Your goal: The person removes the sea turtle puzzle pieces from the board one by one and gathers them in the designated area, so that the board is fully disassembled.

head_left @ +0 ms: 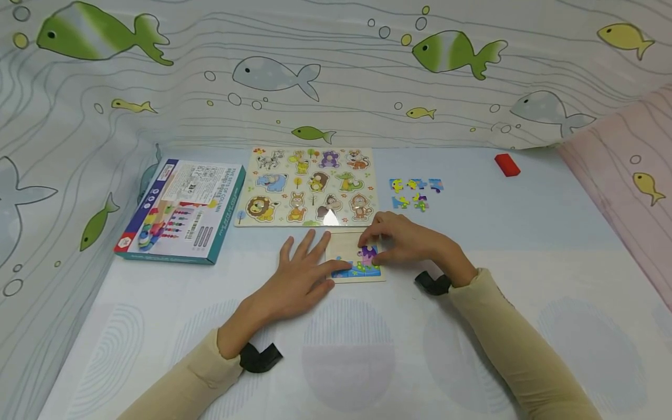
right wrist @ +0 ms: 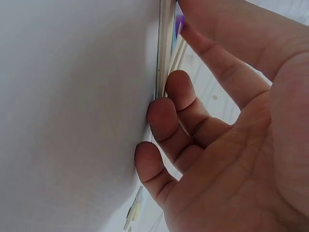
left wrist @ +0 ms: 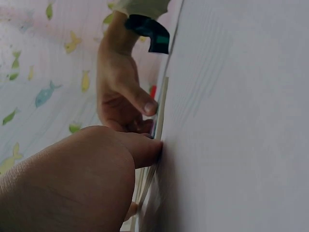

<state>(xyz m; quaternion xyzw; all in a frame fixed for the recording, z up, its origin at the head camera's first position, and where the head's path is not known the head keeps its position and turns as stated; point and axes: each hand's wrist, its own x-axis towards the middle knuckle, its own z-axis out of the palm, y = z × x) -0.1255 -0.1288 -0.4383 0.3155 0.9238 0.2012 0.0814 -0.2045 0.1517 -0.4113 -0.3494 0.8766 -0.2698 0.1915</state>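
A small wooden puzzle tray [head_left: 343, 239] lies in front of me, with blue and green jigsaw pieces [head_left: 357, 270] along its lower side. My left hand [head_left: 296, 286] lies with fingers spread at the tray's left edge, its index finger reaching over the blue pieces. My right hand [head_left: 409, 240] comes in from the right and pinches a purple puzzle piece [head_left: 368, 254] between thumb and index finger, over the tray. In the right wrist view, that purple piece [right wrist: 179, 25] shows at the index fingertip, while the other fingers [right wrist: 162, 118] curl beside the tray's edge.
Several loose jigsaw pieces [head_left: 401, 202] lie beyond my right hand. A wooden animal board [head_left: 283, 198] sits just behind the tray, and a toy box [head_left: 181, 213] stands left of it. At the far right is a red block [head_left: 507, 165]. Fish-printed cloth [head_left: 346, 111] rises behind.
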